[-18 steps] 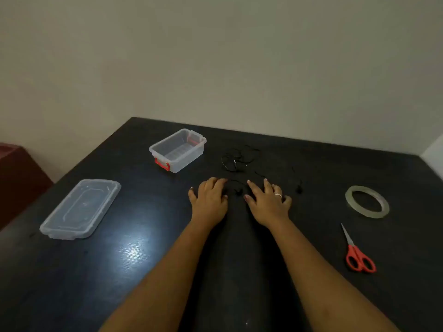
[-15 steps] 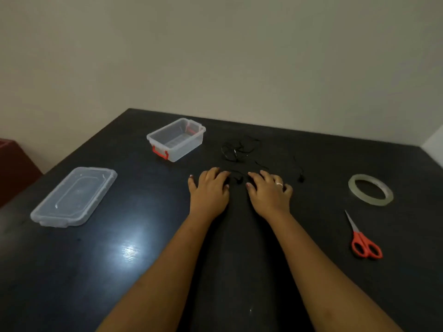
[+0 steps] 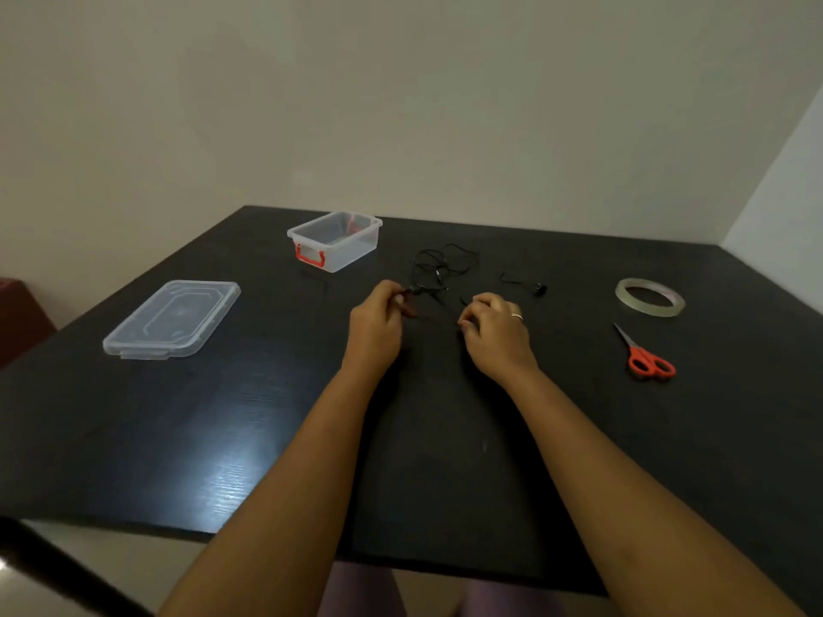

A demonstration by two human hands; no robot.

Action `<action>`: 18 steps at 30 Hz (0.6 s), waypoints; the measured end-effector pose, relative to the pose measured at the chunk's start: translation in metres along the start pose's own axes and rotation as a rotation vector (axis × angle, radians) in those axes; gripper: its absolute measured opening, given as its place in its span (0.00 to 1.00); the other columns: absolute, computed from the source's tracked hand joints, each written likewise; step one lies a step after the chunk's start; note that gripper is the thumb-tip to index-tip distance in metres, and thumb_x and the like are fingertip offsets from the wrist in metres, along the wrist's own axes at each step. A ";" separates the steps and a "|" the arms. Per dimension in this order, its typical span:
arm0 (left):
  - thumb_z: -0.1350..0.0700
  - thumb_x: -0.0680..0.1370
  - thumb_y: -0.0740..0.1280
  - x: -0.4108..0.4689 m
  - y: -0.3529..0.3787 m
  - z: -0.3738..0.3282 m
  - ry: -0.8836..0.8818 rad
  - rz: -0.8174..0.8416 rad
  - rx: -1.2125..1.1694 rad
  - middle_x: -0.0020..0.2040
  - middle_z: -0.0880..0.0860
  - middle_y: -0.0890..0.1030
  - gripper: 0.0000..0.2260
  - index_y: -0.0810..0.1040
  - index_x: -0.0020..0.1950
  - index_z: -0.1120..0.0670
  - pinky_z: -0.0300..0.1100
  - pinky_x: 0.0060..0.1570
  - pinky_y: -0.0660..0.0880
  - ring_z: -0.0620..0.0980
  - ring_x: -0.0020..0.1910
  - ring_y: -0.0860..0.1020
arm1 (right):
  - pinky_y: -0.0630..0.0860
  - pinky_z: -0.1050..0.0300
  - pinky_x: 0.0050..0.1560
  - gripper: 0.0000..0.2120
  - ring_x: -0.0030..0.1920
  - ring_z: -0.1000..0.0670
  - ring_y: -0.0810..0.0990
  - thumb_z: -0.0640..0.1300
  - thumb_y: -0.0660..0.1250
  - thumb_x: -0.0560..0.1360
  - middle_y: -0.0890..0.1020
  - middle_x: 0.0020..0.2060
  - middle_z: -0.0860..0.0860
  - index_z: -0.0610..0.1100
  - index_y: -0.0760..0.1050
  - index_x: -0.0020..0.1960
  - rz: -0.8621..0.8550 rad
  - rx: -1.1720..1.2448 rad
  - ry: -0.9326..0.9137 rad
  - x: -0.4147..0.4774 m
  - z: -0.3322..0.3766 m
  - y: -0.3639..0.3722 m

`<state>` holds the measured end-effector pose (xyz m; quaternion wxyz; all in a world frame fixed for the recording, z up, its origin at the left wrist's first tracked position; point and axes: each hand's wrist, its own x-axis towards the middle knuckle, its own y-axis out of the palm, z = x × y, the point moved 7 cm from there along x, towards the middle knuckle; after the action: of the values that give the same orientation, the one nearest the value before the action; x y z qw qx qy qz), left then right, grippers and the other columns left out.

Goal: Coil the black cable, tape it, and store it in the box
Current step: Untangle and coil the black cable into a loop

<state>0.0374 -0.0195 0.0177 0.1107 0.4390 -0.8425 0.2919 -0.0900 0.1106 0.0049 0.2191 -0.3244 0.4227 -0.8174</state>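
one black cable (image 3: 438, 264) lies in a loose tangle on the dark counter (image 3: 178, 438), in the middle towards the far edge, uncoiled and outside the box. one small black end piece (image 3: 539, 288) of it lies further right, apart from the tangle. two hands work at it. the left hand (image 3: 376, 320) has its fingers curled and pinches the cable just at the near side of the tangle. the right hand (image 3: 496, 331), with one ring (image 3: 516, 316) on a finger, is curled too and pinches another stretch of cable, a short black bit showing at its fingertips. the cable between the hands is hard to make out against the dark top.

one clear box (image 3: 352, 250) with red latches stands open near the far left corner. its one clear lid (image 3: 171, 318) lies flat by the left edge, well apart from it. towards the right edge lies one roll of clear tape (image 3: 650, 310), and nearer the front one pair of red-handled scissors (image 3: 645, 358), blades closed and pointing at the far edge.
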 end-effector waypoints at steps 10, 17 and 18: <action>0.57 0.80 0.60 0.023 -0.024 0.035 -0.493 -0.022 -0.253 0.47 0.51 0.75 0.09 0.75 0.57 0.53 0.42 0.39 0.71 0.49 0.42 0.74 | 0.52 0.39 0.67 0.13 0.68 0.50 0.67 0.45 0.56 0.78 0.76 0.61 0.55 0.58 0.72 0.57 0.234 -0.032 -0.076 0.006 0.014 0.017; 0.46 0.74 0.66 0.033 0.012 0.013 -0.211 0.119 0.578 0.73 0.55 0.55 0.23 0.65 0.68 0.45 0.62 0.64 0.59 0.58 0.71 0.54 | 0.52 0.46 0.69 0.10 0.57 0.54 0.76 0.44 0.64 0.77 0.81 0.51 0.57 0.54 0.74 0.56 0.054 -0.049 -0.160 0.018 0.018 0.013; 0.43 0.75 0.64 0.030 0.023 0.010 -0.112 0.153 0.643 0.73 0.54 0.55 0.20 0.69 0.65 0.45 0.64 0.65 0.54 0.57 0.71 0.53 | 0.54 0.47 0.68 0.12 0.57 0.54 0.76 0.43 0.63 0.78 0.81 0.51 0.56 0.54 0.74 0.59 0.051 -0.042 -0.150 0.020 0.017 0.014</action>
<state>0.0019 -0.0356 0.0145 -0.1021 0.4023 -0.7427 0.5255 -0.0909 0.0805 0.0073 0.2642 -0.3782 0.4303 -0.7759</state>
